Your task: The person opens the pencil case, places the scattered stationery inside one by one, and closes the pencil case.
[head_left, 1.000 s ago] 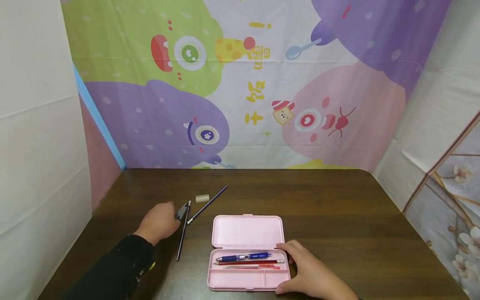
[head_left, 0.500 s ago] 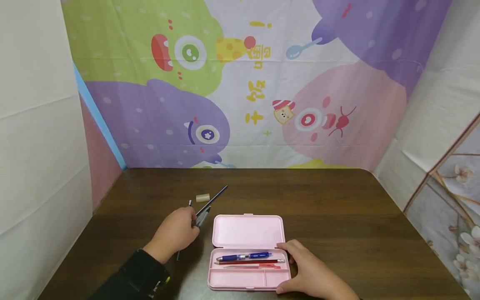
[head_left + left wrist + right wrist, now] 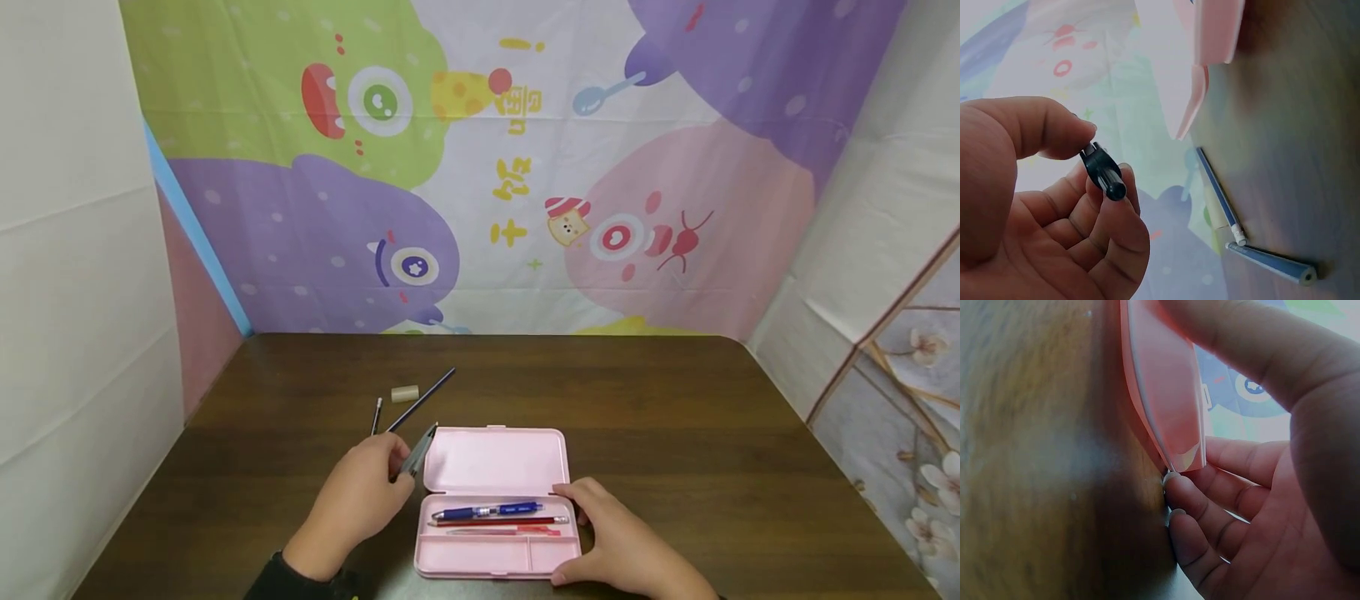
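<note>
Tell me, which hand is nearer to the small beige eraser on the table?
The left hand. It holds a dark pen just in front of the eraser, without touching it. The right hand grips the pink case's right edge, farther away.

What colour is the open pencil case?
Pink; the pencil case shows best in the head view.

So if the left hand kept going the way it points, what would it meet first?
Probably the open lid of the pink pencil case: the left hand pinches a dark pen whose tip sits by the lid's left edge; height above it is unclear.
</note>
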A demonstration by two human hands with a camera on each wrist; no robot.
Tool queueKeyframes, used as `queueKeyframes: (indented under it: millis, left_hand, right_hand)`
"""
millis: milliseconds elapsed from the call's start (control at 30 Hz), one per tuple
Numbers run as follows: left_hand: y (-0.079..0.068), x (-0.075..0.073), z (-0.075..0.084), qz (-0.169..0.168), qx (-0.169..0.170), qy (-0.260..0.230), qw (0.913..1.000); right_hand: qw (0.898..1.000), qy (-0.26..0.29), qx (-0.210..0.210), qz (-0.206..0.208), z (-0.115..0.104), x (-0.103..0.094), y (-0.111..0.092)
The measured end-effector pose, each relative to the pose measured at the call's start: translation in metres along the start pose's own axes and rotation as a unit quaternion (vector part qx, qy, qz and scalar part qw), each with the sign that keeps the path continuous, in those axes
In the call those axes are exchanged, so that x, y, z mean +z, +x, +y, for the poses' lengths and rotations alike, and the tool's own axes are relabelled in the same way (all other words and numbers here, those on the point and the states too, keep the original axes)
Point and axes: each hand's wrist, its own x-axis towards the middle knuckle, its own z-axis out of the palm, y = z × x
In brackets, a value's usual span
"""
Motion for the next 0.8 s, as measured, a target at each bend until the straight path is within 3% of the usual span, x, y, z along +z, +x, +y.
queueKeyframes:
  millis: [200,367,467,633,800]
  left_hand:
    - [-0.006,0.008,0.005,0.006,0.015,-0.016,0.9997]
    - [-0.012,0.015,0.015,-0.015,0.049,-0.001,0.9987]
    - [-0.018,0.018,0.022,-0.026,0.088,0.015,0.9957]
    - [-0.024,0.025,0.031,-0.024,0.174,0.053,0.9830]
    - [-0.025,0.031,0.034,-0.067,0.241,0.120,0.9608]
  right_hand:
    - [1.000,0.002,-0.001,0.001,0.001,-0.001,0.000]
    - [1.000,0.004,0.000,-0.002,0.000,0.000,0.001]
    - [1.000,0.004,0.000,-0.003,0.000,-0.001,0.000]
    - [1.000,0.003,-0.006,0.002,-0.001,-0.001,0.000]
    - [1.000,0.003,-0.003,0.002,-0.001,-0.001,0.000]
